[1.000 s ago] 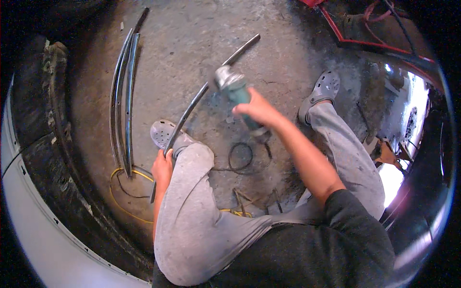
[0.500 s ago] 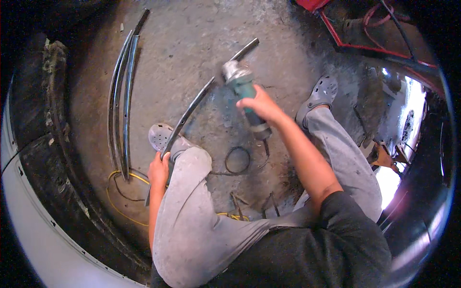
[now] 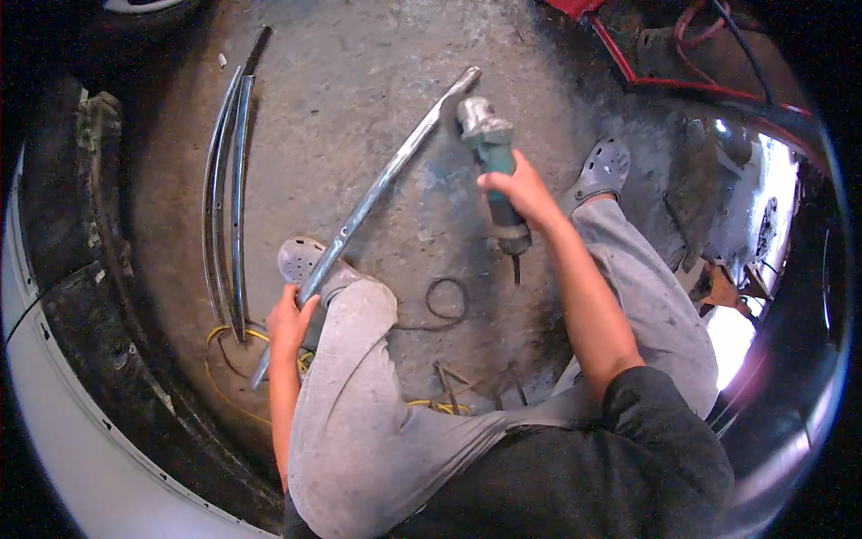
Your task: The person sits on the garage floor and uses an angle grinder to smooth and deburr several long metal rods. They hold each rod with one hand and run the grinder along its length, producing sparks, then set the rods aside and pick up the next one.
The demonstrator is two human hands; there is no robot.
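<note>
My left hand (image 3: 288, 322) is closed around the lower part of a long, shiny metal strip (image 3: 377, 187). The strip slants up to the right across my left shoe (image 3: 305, 260), past my left knee. Its broad bright face shows, with a small hole low down. In my right hand (image 3: 523, 193) is a green and black angle grinder (image 3: 496, 160) with a silver head. That head sits just right of the strip's far end, apart from it. The grinder's disc is blurred and hard to make out.
Several curved metal strips (image 3: 240, 193) lie on the concrete floor at the left. A black cord loop (image 3: 446, 299) rests between my legs, and a yellow cord (image 3: 212, 366) lies near my left hand. A red metal frame (image 3: 620, 58) stands at the far right. Dark body panels (image 3: 99, 305) flank my left side.
The grinder has moved right, away from the strip. The strip has been turned in my left hand, so its wide bright face now shows instead of a narrow dark side.
</note>
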